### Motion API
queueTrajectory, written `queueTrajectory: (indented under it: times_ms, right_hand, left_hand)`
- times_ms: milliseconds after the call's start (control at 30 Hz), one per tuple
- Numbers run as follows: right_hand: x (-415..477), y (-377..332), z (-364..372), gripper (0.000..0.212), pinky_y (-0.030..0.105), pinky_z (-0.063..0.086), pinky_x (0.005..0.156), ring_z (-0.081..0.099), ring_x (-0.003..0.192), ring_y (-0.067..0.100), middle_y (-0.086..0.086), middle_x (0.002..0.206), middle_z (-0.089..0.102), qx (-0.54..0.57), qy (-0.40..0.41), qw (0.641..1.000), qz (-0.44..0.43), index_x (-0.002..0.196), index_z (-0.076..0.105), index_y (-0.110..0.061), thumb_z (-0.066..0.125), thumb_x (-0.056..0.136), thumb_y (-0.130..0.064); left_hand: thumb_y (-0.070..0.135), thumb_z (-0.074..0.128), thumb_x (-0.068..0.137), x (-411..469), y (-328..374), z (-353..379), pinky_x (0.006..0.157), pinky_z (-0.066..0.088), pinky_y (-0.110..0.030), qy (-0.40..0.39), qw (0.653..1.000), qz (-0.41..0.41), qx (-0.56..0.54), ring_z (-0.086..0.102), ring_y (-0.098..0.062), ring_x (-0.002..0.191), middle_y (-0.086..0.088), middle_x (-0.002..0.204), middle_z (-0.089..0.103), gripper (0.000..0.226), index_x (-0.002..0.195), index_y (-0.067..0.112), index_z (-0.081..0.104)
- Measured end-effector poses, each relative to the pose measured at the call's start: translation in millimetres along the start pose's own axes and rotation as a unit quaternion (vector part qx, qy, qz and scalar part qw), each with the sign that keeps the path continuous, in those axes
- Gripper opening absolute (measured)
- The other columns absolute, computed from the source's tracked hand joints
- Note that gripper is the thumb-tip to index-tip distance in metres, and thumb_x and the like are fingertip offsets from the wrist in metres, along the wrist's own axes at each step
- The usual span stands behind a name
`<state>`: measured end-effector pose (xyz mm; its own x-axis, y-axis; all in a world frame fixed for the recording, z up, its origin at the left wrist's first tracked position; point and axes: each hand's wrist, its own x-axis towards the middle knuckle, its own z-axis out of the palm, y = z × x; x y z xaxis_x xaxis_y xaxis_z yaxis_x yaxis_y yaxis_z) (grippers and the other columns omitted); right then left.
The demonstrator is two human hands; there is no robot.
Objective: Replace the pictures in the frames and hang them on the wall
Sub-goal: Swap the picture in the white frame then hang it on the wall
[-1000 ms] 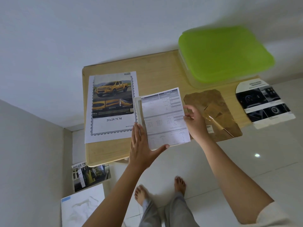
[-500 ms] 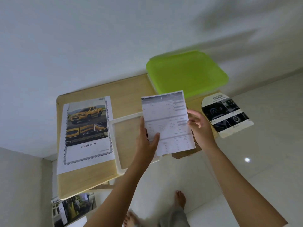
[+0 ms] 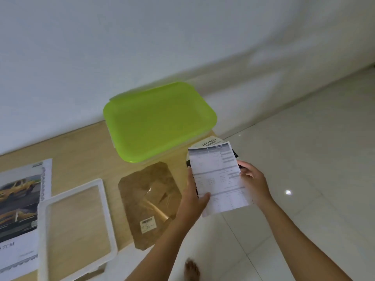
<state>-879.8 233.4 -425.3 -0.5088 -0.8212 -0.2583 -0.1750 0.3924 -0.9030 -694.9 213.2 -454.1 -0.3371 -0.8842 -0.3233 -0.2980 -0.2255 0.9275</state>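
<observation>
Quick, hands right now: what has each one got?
Left hand: grips the printed sheet at its left edge, thumb on its face.
Right hand: holds the same sheet at its right edge.

We log the worktop [image 3: 81, 147] as pale wood, matt grain. Lid [image 3: 160, 120]: green plastic, smooth, faint sheen. Frame [image 3: 42, 236]: white, smooth, looks plastic. Backing board [image 3: 150, 199]: brown, matt, fibrous. Sheet [image 3: 219, 179]: thin printed paper. Floor [image 3: 304, 159]: glossy tile.
</observation>
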Motion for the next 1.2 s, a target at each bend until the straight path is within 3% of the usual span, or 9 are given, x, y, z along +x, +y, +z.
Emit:
queueTrajectory:
  times_ms: [67,133,200,300,567,667,900,1033,1200]
  right_hand:
    - [19.4,5.0,-8.3,0.041,0.004,0.042,0.066,0.059,0.084,0.009,-0.009,0.088,0.064,-0.019,-0.004,1.0,0.008,0.101,0.067,-0.024,0.044,0.084,0.005]
    - [35.4,8.8,-8.8,0.039,0.014,0.042,0.071,0.059,0.083,0.021,0.006,0.091,0.066,-0.045,-0.015,0.999,0.002,0.095,0.067,-0.022,0.043,0.082,0.006]
    - [50.9,11.2,-7.1,0.042,0.023,0.041,0.074,0.057,0.083,0.022,0.013,0.098,0.065,-0.067,-0.024,0.997,0.0,0.093,0.066,-0.026,0.041,0.082,0.006]
    - [69.1,13.2,-4.4,0.041,0.022,0.042,0.073,0.057,0.087,0.02,0.011,0.103,0.063,-0.104,-0.031,0.994,0.003,0.105,0.065,-0.023,0.04,0.084,0.003]
    - [87.1,21.1,1.2,0.04,0.006,0.036,0.071,0.053,0.092,0.013,0.003,0.106,0.047,-0.169,-0.062,0.984,-0.015,0.12,0.058,-0.013,0.049,0.085,0.002]
    - [85.0,22.8,3.0,0.04,0.016,0.039,0.078,0.053,0.095,0.015,0.004,0.105,0.046,-0.187,-0.062,0.98,-0.014,0.12,0.058,-0.012,0.049,0.084,0.004]
    - [68.6,11.3,5.4,0.038,0.018,0.034,0.081,0.049,0.097,0.015,0.006,0.11,0.046,-0.211,-0.045,0.976,-0.018,0.119,0.058,-0.01,0.045,0.086,0.003]
    - [47.4,-0.3,16.4,0.035,0.017,0.032,0.084,0.052,0.105,0.019,0.01,0.122,0.053,-0.237,-0.041,0.97,-0.045,0.121,0.057,-0.009,0.045,0.089,-0.001]
    - [6.3,-22.5,57.9,0.038,0.024,0.032,0.099,0.045,0.125,0.022,0.009,0.136,0.048,-0.278,-0.081,0.956,-0.052,0.13,0.05,-0.009,0.047,0.092,-0.008]
  left_hand:
    - [0.004,0.061,0.081,15.4,2.2,13.8,0.075,0.048,-0.015,0.004,1.0,-0.007,0.012,0.058,-0.009,0.101,0.009,0.114,0.057,0.093,0.146,0.035,0.002]
    - [0.002,0.062,0.08,23.9,5.1,18.3,0.066,0.044,-0.008,0.017,1.0,-0.008,0.02,0.055,-0.007,0.097,0.014,0.106,0.055,0.09,0.145,0.032,0.008]
    - [0.0,0.063,0.08,30.5,6.1,21.0,0.068,0.044,-0.009,0.024,0.999,-0.007,0.026,0.053,-0.007,0.1,0.016,0.105,0.052,0.087,0.144,0.032,0.012]
    - [-0.001,0.064,0.079,38.2,6.5,24.0,0.075,0.05,-0.016,0.032,0.999,-0.012,0.037,0.054,-0.012,0.106,0.012,0.109,0.051,0.084,0.142,0.031,0.018]
    - [-0.003,0.063,0.08,50.9,1.1,28.5,0.07,0.047,-0.002,0.053,0.995,-0.044,0.079,0.05,-0.014,0.106,-0.003,0.129,0.035,0.078,0.143,0.02,0.023]
    - [-0.001,0.063,0.08,52.5,-1.7,29.2,0.073,0.05,-0.007,0.055,0.993,-0.045,0.096,0.049,-0.017,0.112,-0.003,0.124,0.036,0.073,0.14,0.02,0.027]
    - [0.011,0.061,0.084,48.9,-1.2,16.0,0.084,0.049,-0.021,0.041,0.987,-0.028,0.153,0.044,-0.016,0.113,0.002,0.115,0.034,0.058,0.135,0.02,0.034]
    - [0.03,0.05,0.093,33.6,3.9,-15.8,0.098,0.036,-0.028,0.067,0.96,0.01,0.273,0.038,-0.016,0.12,-0.001,0.129,0.039,0.05,0.138,0.014,0.037]
    - [0.032,0.041,0.096,0.1,-2.7,-87.3,0.104,0.032,-0.034,0.068,0.909,0.057,0.406,0.036,-0.02,0.13,-0.002,0.141,0.039,0.041,0.133,0.014,0.044]
